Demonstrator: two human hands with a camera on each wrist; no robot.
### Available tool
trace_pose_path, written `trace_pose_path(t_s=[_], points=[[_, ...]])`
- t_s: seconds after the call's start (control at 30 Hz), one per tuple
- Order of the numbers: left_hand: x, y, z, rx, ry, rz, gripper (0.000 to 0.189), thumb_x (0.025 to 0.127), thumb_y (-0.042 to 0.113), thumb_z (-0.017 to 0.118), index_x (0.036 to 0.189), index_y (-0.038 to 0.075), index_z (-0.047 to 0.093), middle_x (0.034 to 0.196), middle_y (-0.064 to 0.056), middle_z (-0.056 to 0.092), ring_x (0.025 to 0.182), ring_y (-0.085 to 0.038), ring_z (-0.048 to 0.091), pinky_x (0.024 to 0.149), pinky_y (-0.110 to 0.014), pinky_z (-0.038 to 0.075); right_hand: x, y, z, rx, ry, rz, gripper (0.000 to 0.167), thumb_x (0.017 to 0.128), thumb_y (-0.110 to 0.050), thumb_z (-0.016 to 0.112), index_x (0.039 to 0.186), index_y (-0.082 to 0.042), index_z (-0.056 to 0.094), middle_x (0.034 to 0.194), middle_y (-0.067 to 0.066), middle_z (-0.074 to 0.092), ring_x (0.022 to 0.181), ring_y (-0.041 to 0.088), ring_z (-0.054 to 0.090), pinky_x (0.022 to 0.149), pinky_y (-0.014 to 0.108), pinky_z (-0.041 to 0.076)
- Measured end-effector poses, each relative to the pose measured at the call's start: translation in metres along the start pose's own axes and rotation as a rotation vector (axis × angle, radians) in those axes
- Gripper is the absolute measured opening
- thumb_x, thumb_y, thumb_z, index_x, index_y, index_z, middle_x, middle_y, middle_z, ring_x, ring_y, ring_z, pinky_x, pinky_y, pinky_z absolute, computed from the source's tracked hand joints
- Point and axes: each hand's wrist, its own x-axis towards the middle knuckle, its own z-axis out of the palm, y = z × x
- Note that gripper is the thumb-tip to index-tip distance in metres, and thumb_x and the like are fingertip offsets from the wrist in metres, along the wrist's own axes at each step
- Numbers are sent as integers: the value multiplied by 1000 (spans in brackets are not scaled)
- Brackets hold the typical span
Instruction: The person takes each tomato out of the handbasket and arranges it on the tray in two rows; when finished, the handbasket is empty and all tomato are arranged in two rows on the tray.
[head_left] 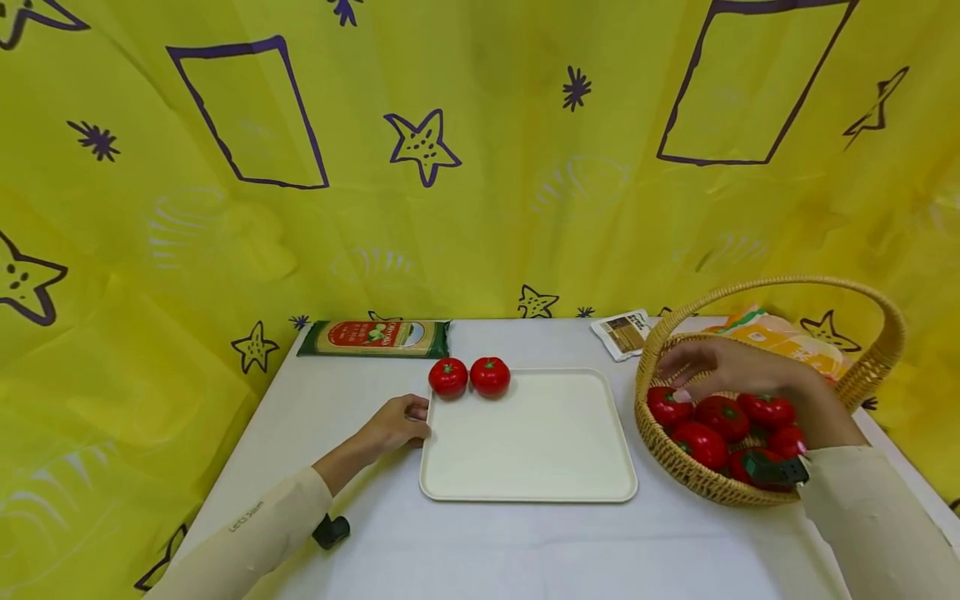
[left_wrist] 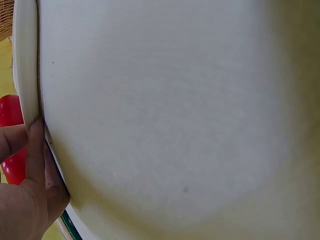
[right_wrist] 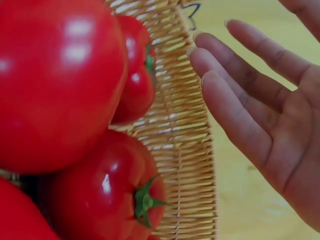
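Note:
A cream rectangular tray (head_left: pixel 528 442) lies on the white table. My left hand (head_left: pixel 395 423) pinches its left rim between thumb and fingers; the left wrist view shows the fingers at the tray edge (left_wrist: pixel 27 65). Two red tomatoes (head_left: pixel 491 377) sit side by side at the tray's far left corner. On the right stands a woven basket (head_left: pixel 678 467) with a tall handle, holding several tomatoes (head_left: pixel 700 446). My right hand (head_left: pixel 723 367) is over the basket's far side, above the tomatoes. In the right wrist view its fingers (right_wrist: pixel 240 110) are extended, apart from the tomatoes, with nothing held.
A green and tan packet (head_left: pixel 382 338) lies at the back left of the table (head_left: pixel 525 550). A small white pouch (head_left: pixel 624 333) is behind the tray, left of the basket. An orange bag (head_left: pixel 787 337) lies behind the basket. A yellow patterned curtain (head_left: pixel 495 233) hangs at the back.

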Motion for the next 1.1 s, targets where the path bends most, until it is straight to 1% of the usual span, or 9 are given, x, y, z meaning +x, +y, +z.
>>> trace_pose_path(t_s=[0.2,0.4,0.63,0.73,0.87,1.1], points=[[0,0,0,8,5,2,49,82,-3,69,129,-6,55,110,-14,58,90,-21,59,74,-29,61,6,8,-7,65,-46,94,55,89,-21,73,136,1,54,135,24,57,116,34,62,84,30,59],[-1,0,-1,11,1,2,50,82,-4,68,130,-7,54,110,-15,58,91,-22,59,75,-30,61,15,17,-8,63,-111,126,55,91,-21,72,137,4,53,137,26,56,119,36,61,87,29,59],[-1,-2,-1,13,2,-8,50,82,-4,69,130,-6,55,110,-15,58,91,-22,59,75,-30,61,23,25,-7,136,-161,199,57,91,-20,73,137,7,52,139,27,53,120,32,61,89,38,60],[-1,-1,-1,24,2,-11,50,82,-3,69,130,-6,55,111,-15,58,91,-22,59,75,-30,61,26,26,-7,147,-189,221,58,91,-20,73,136,8,52,137,25,55,115,29,63,89,39,60],[-1,0,-1,28,0,-13,50,82,-3,69,130,-5,55,110,-15,58,90,-21,59,75,-30,61,31,28,-6,123,-215,231,55,90,-20,74,135,7,54,134,22,58,108,23,65,88,36,60],[-2,2,0,32,3,-6,50,82,-3,69,129,-6,55,110,-15,58,89,-21,59,74,-30,61,36,30,-3,71,-220,248,55,89,-23,75,133,4,57,131,19,61,108,22,65,88,36,59]])
